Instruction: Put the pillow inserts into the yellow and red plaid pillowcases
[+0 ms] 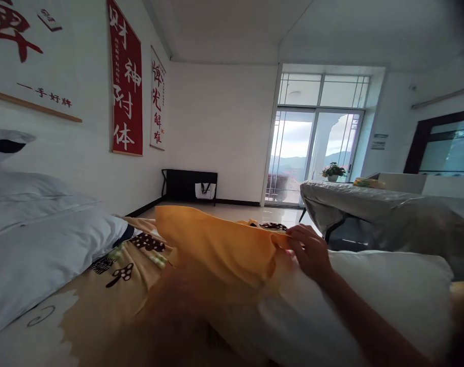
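My right hand [310,250] pinches the upper right edge of a yellow-orange pillowcase [216,239] between thumb and fingers. The cloth stands raised, its top edge stretched out to the left. Against its right side, and under my right forearm, lies a white pillow [388,280]; part of it seems to run beneath the cloth, but blur hides how far. A smeared brown shape at the lower middle appears to be my left hand [174,290], close against the pillowcase. Its fingers cannot be made out.
A patterned tan bed sheet [117,316] spreads underneath. White stuffed bedding [44,234] lies at left by the wall. Beyond the bed stand a black folded frame [182,184] with a white bag, and a covered table [369,199] bearing a potted plant [333,171].
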A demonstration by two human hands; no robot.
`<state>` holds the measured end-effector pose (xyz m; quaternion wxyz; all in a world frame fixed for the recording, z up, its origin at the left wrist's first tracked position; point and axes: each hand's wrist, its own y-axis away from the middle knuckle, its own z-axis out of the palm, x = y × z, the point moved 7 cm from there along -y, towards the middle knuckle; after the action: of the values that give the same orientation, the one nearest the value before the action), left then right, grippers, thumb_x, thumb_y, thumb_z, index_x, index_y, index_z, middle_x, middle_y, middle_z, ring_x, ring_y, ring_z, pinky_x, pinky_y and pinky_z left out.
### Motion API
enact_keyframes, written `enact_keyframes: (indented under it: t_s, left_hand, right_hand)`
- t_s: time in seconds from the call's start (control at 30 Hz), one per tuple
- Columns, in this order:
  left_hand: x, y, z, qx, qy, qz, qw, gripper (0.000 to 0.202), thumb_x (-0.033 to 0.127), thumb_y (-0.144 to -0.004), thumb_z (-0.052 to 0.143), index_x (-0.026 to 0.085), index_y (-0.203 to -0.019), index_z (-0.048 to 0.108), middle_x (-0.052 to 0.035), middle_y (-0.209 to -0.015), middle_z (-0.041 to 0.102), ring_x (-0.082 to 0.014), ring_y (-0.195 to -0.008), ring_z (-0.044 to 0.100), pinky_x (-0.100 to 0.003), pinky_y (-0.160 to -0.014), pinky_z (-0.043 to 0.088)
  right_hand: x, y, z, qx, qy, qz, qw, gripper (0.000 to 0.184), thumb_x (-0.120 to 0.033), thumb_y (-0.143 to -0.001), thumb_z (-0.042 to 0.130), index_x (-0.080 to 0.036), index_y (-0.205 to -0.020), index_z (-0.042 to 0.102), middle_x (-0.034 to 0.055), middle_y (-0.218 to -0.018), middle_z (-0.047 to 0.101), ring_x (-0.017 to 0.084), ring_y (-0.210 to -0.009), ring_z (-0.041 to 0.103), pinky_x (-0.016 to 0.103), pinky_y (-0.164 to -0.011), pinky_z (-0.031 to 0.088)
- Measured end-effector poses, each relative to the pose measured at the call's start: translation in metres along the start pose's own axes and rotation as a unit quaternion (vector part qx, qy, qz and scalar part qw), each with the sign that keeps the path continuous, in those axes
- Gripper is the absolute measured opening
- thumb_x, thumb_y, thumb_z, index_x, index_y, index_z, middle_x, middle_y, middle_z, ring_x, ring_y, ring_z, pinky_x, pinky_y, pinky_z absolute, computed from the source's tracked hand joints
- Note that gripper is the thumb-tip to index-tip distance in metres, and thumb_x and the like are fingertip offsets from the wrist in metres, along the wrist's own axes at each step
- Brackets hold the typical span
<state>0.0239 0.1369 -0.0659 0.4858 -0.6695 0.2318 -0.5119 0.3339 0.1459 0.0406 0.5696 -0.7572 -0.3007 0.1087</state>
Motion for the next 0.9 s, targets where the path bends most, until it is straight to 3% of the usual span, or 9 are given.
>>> enact_keyframes:
  t_s: [0.1, 0.2, 0.3, 0.37, 0.47, 0.57, 0.63, 0.77, 0.9]
  left_hand:
    - [-0.017, -0.023, -0.049, 0.157, -0.006, -0.057, 0.986, 0.027, 0.029, -0.085, 0.054, 0.023, -0.110, 0.058, -0.0044, -0.102, 0.062, -0.0173, -0.086, 0.058, -0.029, -0.074, 0.049]
    - [-0.053, -0.038, -0.047, 0.174, 0.045, -0.178, 0.968, 0.039, 0.042, -0.077, 0.057, 0.019, -0.109, 0.060, -0.0058, -0.108, 0.062, -0.0201, -0.094, 0.058, -0.031, -0.080, 0.049]
    - [-0.096, -0.035, -0.010, 0.072, 0.125, -0.312, 0.939, 0.047, 0.057, -0.071, 0.053, 0.016, -0.092, 0.064, -0.0082, -0.096, 0.066, -0.0261, -0.099, 0.058, -0.037, -0.086, 0.048]
    - [-0.112, -0.029, 0.005, 0.046, 0.157, -0.349, 0.923, 0.048, 0.061, -0.070, 0.049, 0.017, -0.083, 0.063, -0.0072, -0.087, 0.067, -0.0257, -0.095, 0.059, -0.038, -0.085, 0.048]
    - [-0.107, -0.032, 0.010, 0.011, 0.154, -0.311, 0.938, 0.041, 0.055, -0.069, 0.053, 0.017, -0.077, 0.064, -0.0048, -0.077, 0.066, -0.0226, -0.083, 0.060, -0.034, -0.077, 0.049]
    - [-0.085, -0.036, 0.003, -0.028, 0.110, -0.275, 0.955, 0.028, 0.041, -0.060, 0.061, 0.015, -0.071, 0.063, -0.0018, -0.065, 0.062, -0.0187, -0.067, 0.056, -0.028, -0.061, 0.046]
    - [-0.068, -0.037, -0.004, -0.036, 0.101, -0.264, 0.959, 0.025, 0.034, -0.056, 0.064, 0.015, -0.072, 0.062, -0.0014, -0.063, 0.062, -0.0178, -0.062, 0.056, -0.026, -0.056, 0.046]
    - [-0.030, -0.035, -0.011, -0.031, 0.126, -0.216, 0.968, 0.025, 0.036, -0.062, 0.065, 0.016, -0.077, 0.064, -0.0060, -0.078, 0.068, -0.0190, -0.070, 0.061, -0.027, -0.061, 0.051]
    - [-0.014, -0.027, -0.009, -0.037, 0.101, -0.193, 0.975, 0.022, 0.039, -0.064, 0.067, 0.020, -0.073, 0.065, -0.0028, -0.069, 0.066, -0.0183, -0.068, 0.061, -0.026, -0.059, 0.050]
  right_hand:
    - [-0.002, 0.009, -0.020, 0.067, -0.003, -0.024, 0.997, 0.022, -0.014, -0.084, 0.048, -0.019, -0.064, 0.055, 0.0011, -0.067, 0.060, 0.014, -0.062, 0.054, 0.030, -0.064, 0.041]
    - [-0.002, 0.014, -0.018, 0.096, 0.026, -0.034, 0.994, 0.025, -0.015, -0.084, 0.046, -0.019, -0.060, 0.053, 0.0015, -0.063, 0.058, 0.014, -0.060, 0.052, 0.031, -0.064, 0.039]
    - [0.003, 0.008, 0.024, -0.093, 0.073, -0.044, 0.992, 0.030, -0.019, -0.087, 0.041, -0.018, -0.061, 0.055, 0.0037, -0.064, 0.058, 0.015, -0.063, 0.052, 0.030, -0.066, 0.038]
    - [0.013, 0.003, 0.053, -0.241, 0.155, -0.009, 0.958, 0.030, -0.020, -0.089, 0.039, -0.016, -0.068, 0.061, 0.0062, -0.070, 0.062, 0.017, -0.071, 0.056, 0.031, -0.070, 0.036]
    - [0.027, -0.013, 0.070, -0.364, 0.292, 0.078, 0.881, 0.027, -0.016, -0.089, 0.042, -0.014, -0.083, 0.068, 0.0099, -0.086, 0.068, 0.022, -0.088, 0.059, 0.034, -0.076, 0.034]
    - [0.011, -0.029, 0.066, -0.416, 0.350, 0.107, 0.832, 0.025, -0.009, -0.086, 0.045, -0.013, -0.085, 0.069, 0.0134, -0.096, 0.068, 0.026, -0.094, 0.060, 0.036, -0.076, 0.034]
    - [-0.018, -0.040, 0.052, -0.373, 0.362, 0.102, 0.848, 0.024, -0.005, -0.082, 0.045, -0.012, -0.085, 0.069, 0.0149, -0.095, 0.068, 0.027, -0.091, 0.061, 0.037, -0.075, 0.036]
    - [-0.125, -0.059, 0.005, -0.100, 0.223, -0.025, 0.969, 0.033, -0.006, -0.079, 0.046, -0.012, -0.107, 0.062, 0.0124, -0.105, 0.067, 0.025, -0.095, 0.059, 0.041, -0.085, 0.039]
    - [-0.189, -0.061, 0.005, -0.074, -0.043, -0.073, 0.994, 0.030, -0.016, -0.087, 0.045, -0.016, -0.116, 0.055, 0.0082, -0.103, 0.067, 0.019, -0.096, 0.057, 0.035, -0.085, 0.042]
